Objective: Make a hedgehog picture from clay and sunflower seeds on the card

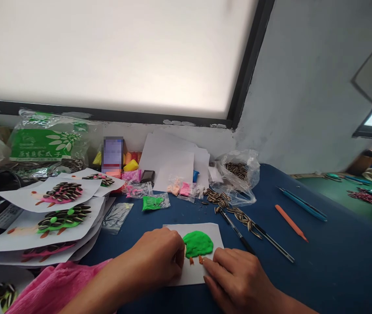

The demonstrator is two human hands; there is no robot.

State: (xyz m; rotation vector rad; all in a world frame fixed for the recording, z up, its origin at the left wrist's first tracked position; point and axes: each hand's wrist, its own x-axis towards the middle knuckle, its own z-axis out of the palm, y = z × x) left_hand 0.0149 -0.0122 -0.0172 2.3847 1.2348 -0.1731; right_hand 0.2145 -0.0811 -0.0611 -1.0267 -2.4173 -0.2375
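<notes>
A flattened green modelling clay oval lies on a white sheet of paper in front of me. Below its lower edge are two small brown clay pieces. My left hand is closed over the paper's left side, its fingers curled inward at the oval's left edge; whatever they hold is hidden. A bit of pale clay shows beside those fingers. On the lower right, my right hand has its index fingertip against the right brown piece, with the thumb apart from it on the paper's edge.
Left stand stacked sheets bearing clay-and-seed hedgehogs, above a pink cloth. Sunflower seeds spill from a clear bag. Pens and an orange marker lie right. Bagged green clay sits behind the paper.
</notes>
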